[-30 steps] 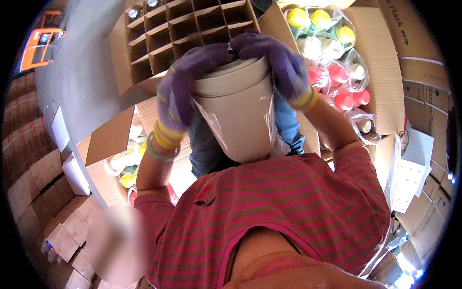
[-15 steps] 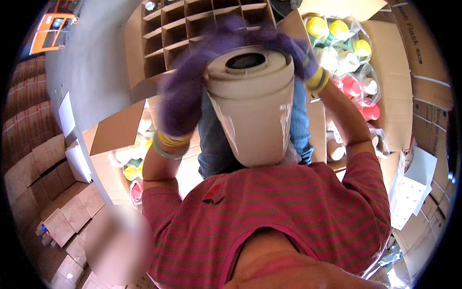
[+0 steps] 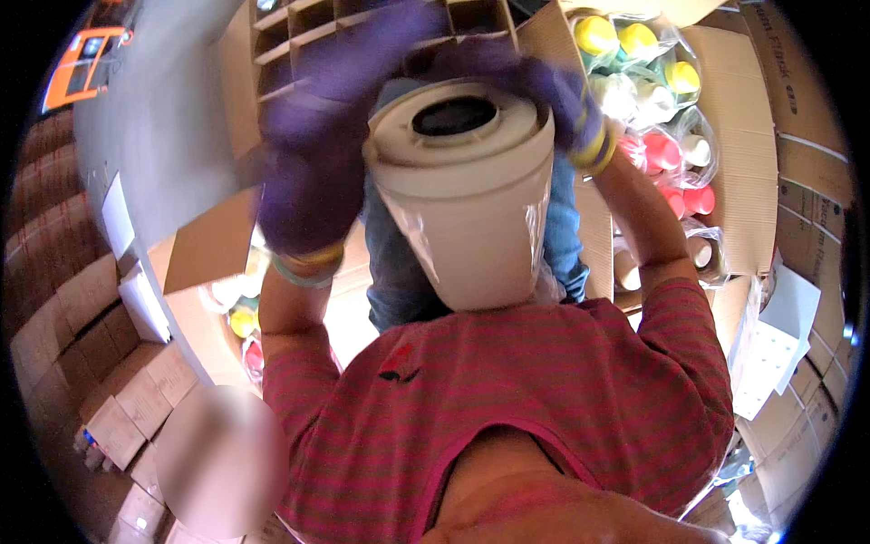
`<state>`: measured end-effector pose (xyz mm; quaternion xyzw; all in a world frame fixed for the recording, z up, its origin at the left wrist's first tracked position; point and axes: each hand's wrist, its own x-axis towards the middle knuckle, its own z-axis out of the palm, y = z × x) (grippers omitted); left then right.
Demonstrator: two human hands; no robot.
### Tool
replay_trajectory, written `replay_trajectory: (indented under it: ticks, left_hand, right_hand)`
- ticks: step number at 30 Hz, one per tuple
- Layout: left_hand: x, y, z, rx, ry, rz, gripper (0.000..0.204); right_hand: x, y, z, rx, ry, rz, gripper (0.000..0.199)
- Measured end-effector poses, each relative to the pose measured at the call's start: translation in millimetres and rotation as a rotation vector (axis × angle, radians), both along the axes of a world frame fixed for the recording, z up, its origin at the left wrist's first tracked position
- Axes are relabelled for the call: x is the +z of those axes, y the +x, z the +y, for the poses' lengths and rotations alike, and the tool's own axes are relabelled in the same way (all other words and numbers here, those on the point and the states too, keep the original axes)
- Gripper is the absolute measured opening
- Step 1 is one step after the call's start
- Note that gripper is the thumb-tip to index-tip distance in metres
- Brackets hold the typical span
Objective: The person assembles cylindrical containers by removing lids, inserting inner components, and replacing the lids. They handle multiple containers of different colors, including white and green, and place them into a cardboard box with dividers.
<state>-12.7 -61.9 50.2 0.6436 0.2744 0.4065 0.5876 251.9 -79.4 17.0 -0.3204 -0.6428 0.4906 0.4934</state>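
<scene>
- Head view: I have a glossy off-white tapered vessel (image 3: 462, 218) in the middle of my feed, my landmark, set between two legs in blue denim jeans (image 3: 564, 222); its wide ringed top, with a dark round opening (image 3: 453, 116), points away from the wearer.
- Left of the vessel I see the left hand (image 3: 313, 145), in a purple glove with a yellow cuff. It is badly blurred, so I cannot tell whether its fingers are spread or curled, nor whether it touches the side.
- At the vessel's upper right rim I find the right hand (image 3: 564, 100), gloved alike. Its fingers blur behind the rim; I cannot tell whether they grip it.
- Beyond the vessel, I make out a brown cardboard box with a grid of dividers (image 3: 239, 109).
- Right of the vessel, I see an open brown cardboard carton (image 3: 739, 172) of plastic-wrapped bottles with yellow, white and red tops (image 3: 595, 34).
- Left of the vessel, past the left forearm, I see another open carton with a raised flap (image 3: 210, 243).
- On the wearer's side of the vessel lies a red-and-brown striped shirt (image 3: 544, 390).
</scene>
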Motion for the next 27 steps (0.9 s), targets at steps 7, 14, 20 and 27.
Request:
replay_trajectory:
  ticks: [7, 14, 20, 27]
  left_hand:
    - [12.5, 12.5, 3.1, 0.015, -0.021, -0.132, 0.045]
    - [-9.1, -5.3, 11.9, 0.106, 0.282, 0.341, 0.047]
    - [-14.8, 1.0, 30.8, 0.062, 0.399, 0.136, 0.043]
    - [-11.6, -1.2, 32.9, -0.021, 0.398, 0.044, 0.054]
  right_hand:
    - [11.3, -4.8, 5.5, 0.002, 0.147, -0.007, 0.041]
    - [-22.1, 15.3, -16.5, -0.052, -0.194, -0.095, 0.037]
    - [11.6, 2.1, 17.6, 0.041, 0.251, 0.075, 0.033]
    - [24.5, -2.6, 1.7, 0.203, 0.213, 0.002, 0.039]
